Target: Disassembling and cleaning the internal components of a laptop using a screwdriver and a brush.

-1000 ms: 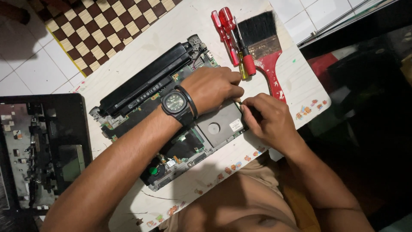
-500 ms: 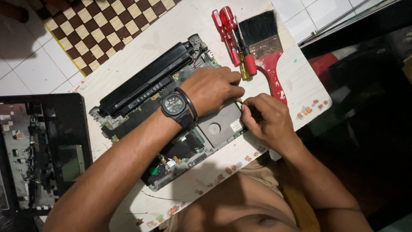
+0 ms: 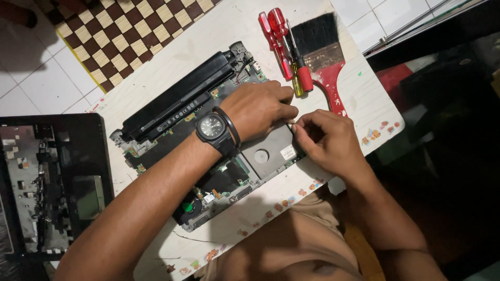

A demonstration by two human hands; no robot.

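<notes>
A: Where's the opened laptop base with bare green circuit board and long black battery (image 3: 195, 132)?

B: On the small white table with cartoon-print edge (image 3: 229, 28), lying diagonal, battery along the far side.

A: Hands?

B: Left hand (image 3: 260, 109), black wristwatch (image 3: 212, 127) on the wrist, lies palm-down on the board, fingers curled. Right hand (image 3: 328, 138) sits at the base's right edge beside a grey metal drive (image 3: 268, 153), fingertips pinched together; can't tell what they grip. Hands nearly touching.

A: Other stuff?

B: Two red-handled screwdrivers (image 3: 278, 36) and a red-handled black-bristle paintbrush (image 3: 323, 52) just beyond. Black laptop cover (image 3: 49, 182) on the floor, left.
</notes>
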